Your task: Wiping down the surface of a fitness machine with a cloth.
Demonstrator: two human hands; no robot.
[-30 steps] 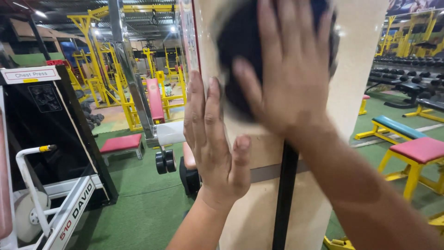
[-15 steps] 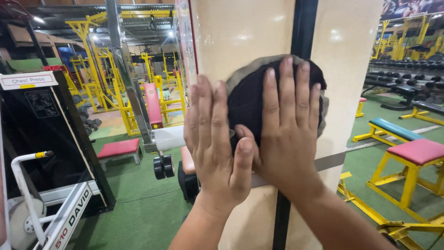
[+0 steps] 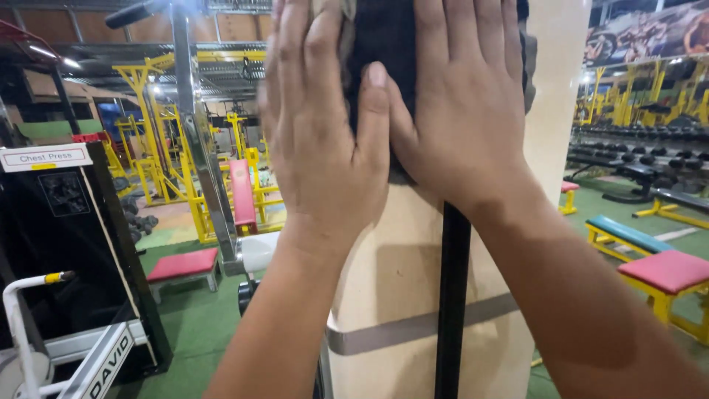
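Observation:
Both my hands press flat against a dark cloth [image 3: 380,37] on a cream-coloured pillar [image 3: 395,288]. My left hand [image 3: 321,118] lies with fingers together on the cloth's left side, partly on the pillar. Beside it my right hand [image 3: 461,103] covers the cloth's right side, fingers pointing up. The two thumbs touch in the middle. A black vertical strip [image 3: 452,295] runs down the pillar below the cloth, and a grey band [image 3: 413,329] wraps around the pillar lower down. Most of the cloth is hidden under my hands.
A black exercise machine [image 3: 70,244] with a white frame stands at the left. Yellow-framed gym equipment with red pads [image 3: 240,192] fills the background. Benches with red [image 3: 668,270] and blue [image 3: 624,230] pads stand at the right on green flooring. A dumbbell rack [image 3: 650,159] lines the far right.
Both hands with the cloth moved down the pillar and then back up; the left hand now rests on the cloth beside the right, higher and closer in the view.

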